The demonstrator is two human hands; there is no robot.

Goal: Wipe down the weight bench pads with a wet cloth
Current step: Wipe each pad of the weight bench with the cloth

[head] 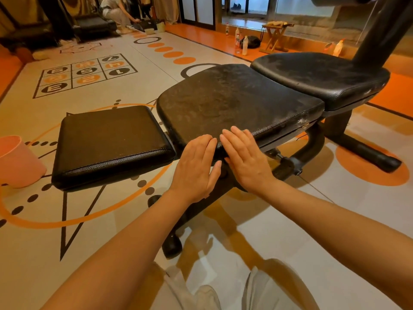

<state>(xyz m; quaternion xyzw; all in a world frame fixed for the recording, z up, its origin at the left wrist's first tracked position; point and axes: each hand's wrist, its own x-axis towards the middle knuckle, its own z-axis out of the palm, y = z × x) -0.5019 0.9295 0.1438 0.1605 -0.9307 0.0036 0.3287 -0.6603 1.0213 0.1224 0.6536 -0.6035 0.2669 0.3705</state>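
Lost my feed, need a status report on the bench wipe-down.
Left hand and right hand open, flat at middle pad near edge. No cloth in view. Pads look dusty. Pink bucket left; nothing blocking.

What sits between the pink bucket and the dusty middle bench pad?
In the head view, the small square end pad lies between the pink bucket and the middle pad.

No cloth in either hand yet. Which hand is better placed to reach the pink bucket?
Left, probably. The left hand lies nearer the pink bucket, which stands on the floor at the far left; the right hand would have to cross over.
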